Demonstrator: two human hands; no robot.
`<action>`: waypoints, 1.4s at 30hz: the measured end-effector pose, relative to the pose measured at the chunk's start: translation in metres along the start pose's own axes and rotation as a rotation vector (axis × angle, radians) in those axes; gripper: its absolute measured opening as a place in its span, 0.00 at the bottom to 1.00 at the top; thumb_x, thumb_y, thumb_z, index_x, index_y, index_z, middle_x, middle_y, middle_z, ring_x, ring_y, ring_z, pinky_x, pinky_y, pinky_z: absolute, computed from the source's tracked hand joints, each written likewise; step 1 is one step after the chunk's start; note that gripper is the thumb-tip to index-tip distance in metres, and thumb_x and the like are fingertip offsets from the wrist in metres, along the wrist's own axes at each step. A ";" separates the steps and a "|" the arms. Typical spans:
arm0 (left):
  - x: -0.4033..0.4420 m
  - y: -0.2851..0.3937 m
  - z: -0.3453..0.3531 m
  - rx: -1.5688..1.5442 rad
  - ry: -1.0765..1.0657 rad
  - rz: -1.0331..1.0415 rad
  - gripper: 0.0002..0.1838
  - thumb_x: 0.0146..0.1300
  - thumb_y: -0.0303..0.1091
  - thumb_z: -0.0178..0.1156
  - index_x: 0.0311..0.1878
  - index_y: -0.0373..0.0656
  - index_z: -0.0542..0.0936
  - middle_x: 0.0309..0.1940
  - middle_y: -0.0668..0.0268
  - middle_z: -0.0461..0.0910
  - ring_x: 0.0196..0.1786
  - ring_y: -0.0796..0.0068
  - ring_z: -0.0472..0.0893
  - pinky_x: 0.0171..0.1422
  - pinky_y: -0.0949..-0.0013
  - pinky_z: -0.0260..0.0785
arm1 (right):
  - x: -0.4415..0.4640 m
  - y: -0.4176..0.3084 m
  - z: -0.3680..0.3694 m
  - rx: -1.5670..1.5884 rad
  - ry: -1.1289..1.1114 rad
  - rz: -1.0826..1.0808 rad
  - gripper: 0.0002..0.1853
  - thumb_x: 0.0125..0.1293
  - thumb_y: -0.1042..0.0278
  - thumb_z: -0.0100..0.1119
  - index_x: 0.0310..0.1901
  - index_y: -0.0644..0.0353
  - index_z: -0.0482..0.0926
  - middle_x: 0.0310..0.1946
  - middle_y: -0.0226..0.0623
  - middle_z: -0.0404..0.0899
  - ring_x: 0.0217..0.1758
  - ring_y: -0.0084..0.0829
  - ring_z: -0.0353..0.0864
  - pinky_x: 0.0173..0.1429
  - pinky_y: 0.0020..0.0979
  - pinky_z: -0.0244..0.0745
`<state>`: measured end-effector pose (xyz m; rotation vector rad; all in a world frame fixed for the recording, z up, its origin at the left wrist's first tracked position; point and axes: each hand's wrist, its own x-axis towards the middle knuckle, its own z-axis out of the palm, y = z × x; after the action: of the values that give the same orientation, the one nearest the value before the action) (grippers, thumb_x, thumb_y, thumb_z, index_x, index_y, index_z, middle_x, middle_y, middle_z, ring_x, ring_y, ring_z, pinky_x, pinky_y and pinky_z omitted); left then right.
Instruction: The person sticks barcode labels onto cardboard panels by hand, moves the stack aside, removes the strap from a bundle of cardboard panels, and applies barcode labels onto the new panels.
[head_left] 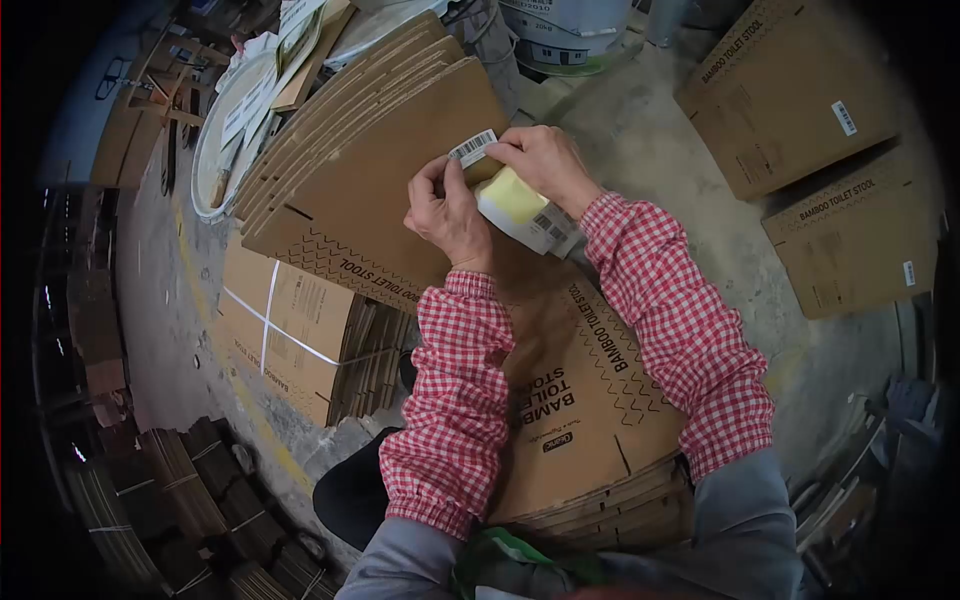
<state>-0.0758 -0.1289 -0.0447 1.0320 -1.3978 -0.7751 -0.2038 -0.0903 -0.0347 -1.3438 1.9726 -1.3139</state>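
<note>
With fingers closed, your left hand (450, 212) and right hand (550, 168) pinch the white paper barcode label (472, 148) over the brown cardboard carton (375, 185) printed "BAMBOO TOILET STOOL". Yellow-and-white label roll (512, 202) is beneath your right; white round tub (197, 190) contains papers (248, 107).

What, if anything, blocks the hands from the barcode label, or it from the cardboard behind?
Nothing visible. Left hand and right hand both touch the barcode label; nothing shows between it and the cardboard. The yellow-and-white bundle sits aside.
</note>
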 end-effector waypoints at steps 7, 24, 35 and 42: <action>0.002 0.005 0.001 0.077 0.020 0.036 0.07 0.58 0.32 0.65 0.35 0.38 0.81 0.26 0.69 0.78 0.28 0.80 0.74 0.41 0.73 0.66 | 0.000 -0.009 -0.002 -0.067 0.010 0.021 0.17 0.60 0.51 0.61 0.35 0.59 0.84 0.22 0.41 0.80 0.26 0.38 0.80 0.34 0.35 0.73; 0.045 0.031 -0.055 0.871 0.105 0.621 0.27 0.54 0.42 0.67 0.56 0.47 0.73 0.58 0.63 0.69 0.59 0.64 0.67 0.60 0.48 0.52 | -0.002 -0.039 -0.013 -0.463 -0.167 -0.034 0.29 0.52 0.38 0.64 0.29 0.65 0.82 0.30 0.49 0.82 0.37 0.46 0.83 0.40 0.41 0.75; 0.066 0.056 -0.082 1.123 -0.171 0.848 0.38 0.54 0.53 0.64 0.64 0.43 0.67 0.66 0.59 0.61 0.67 0.60 0.61 0.68 0.37 0.40 | -0.025 0.055 -0.104 -0.032 0.109 0.371 0.30 0.53 0.42 0.66 0.20 0.70 0.80 0.17 0.44 0.79 0.21 0.31 0.79 0.30 0.33 0.72; 0.027 0.133 -0.139 0.991 -0.780 0.655 0.32 0.54 0.46 0.66 0.58 0.38 0.70 0.42 0.56 0.78 0.46 0.58 0.78 0.53 0.58 0.64 | -0.075 0.005 -0.158 0.468 0.036 0.488 0.11 0.57 0.65 0.69 0.33 0.66 0.83 0.25 0.31 0.82 0.25 0.18 0.78 0.30 0.21 0.72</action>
<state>0.0446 -0.0853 0.1013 0.8754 -2.7530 0.1077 -0.2910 0.0500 0.0231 -0.5801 1.7122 -1.4288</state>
